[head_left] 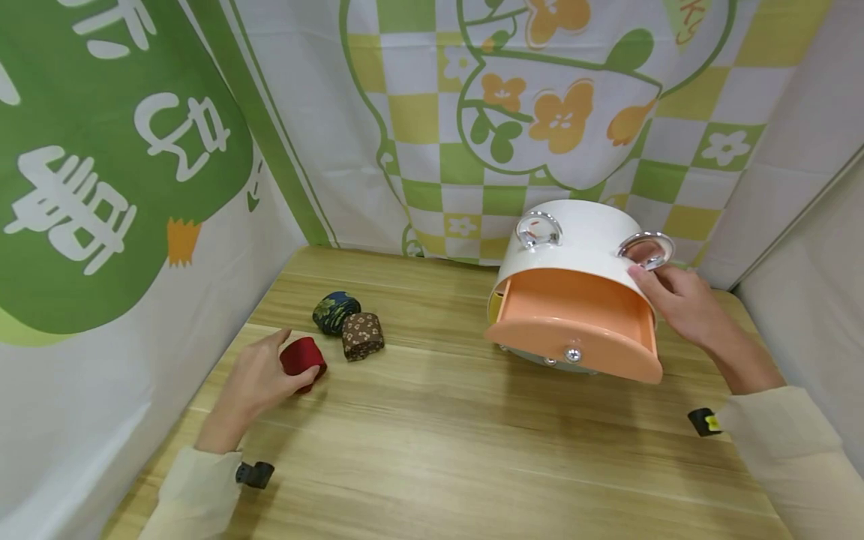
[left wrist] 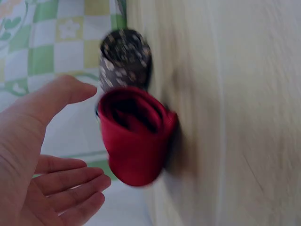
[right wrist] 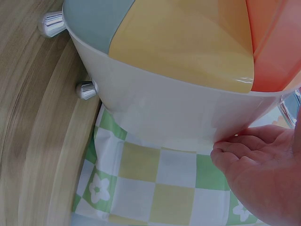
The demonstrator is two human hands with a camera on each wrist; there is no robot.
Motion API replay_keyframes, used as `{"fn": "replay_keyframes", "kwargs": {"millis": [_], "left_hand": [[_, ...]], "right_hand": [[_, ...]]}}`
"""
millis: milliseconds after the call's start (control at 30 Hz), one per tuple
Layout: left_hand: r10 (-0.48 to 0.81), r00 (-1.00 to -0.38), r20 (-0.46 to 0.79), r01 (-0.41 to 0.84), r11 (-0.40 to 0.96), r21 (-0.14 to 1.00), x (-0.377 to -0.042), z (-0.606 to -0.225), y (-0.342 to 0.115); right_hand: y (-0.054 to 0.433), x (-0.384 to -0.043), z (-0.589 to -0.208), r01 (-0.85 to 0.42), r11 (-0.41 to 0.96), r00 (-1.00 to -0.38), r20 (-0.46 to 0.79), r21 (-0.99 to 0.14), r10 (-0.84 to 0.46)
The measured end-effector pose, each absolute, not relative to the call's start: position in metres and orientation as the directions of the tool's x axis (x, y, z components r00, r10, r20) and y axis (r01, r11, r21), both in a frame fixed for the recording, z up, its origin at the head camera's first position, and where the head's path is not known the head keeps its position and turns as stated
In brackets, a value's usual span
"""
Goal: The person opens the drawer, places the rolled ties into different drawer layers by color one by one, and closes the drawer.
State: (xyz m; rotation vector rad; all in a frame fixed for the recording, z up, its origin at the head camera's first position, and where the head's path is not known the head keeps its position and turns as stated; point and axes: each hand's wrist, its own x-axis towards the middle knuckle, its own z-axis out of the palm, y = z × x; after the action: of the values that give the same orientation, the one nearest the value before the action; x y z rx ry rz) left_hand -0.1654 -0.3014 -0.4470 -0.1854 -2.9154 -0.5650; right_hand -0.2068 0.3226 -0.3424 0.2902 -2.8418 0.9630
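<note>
Evidently, the step in hand is picking up the red roll [head_left: 301, 358], well to the left of the box [head_left: 574, 232]. The left hand [head_left: 258, 376] is spread about the roll, thumb and fingers apart, no grip taken; the next move appears to call for closing them. The right hand [head_left: 688, 309], fingers relaxed, rests against the box, whose orange drawer [head_left: 526, 335] stands pulled out. Wooden table [head_left: 418, 450] beneath the box; printed cloth [head_left: 415, 120] hangs behind it.
</note>
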Motion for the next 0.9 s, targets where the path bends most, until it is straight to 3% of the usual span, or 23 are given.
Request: {"fn": "replay_keyframes", "kwargs": {"millis": [300,900], "left_hand": [[0.116,-0.989,0.091,0.142,0.915,0.378,-0.167,-0.466,-0.327],[0.134,-0.99,0.045,0.14,0.907,0.397,-0.166,-0.479,-0.339]], "right_hand": [[0.322,-0.208,-0.343,-0.228,0.785,-0.971,0.19,-0.576,-0.144],[0.322,-0.208,-0.343,-0.215,0.773,-0.974,0.185,-0.597,-0.129]]}}
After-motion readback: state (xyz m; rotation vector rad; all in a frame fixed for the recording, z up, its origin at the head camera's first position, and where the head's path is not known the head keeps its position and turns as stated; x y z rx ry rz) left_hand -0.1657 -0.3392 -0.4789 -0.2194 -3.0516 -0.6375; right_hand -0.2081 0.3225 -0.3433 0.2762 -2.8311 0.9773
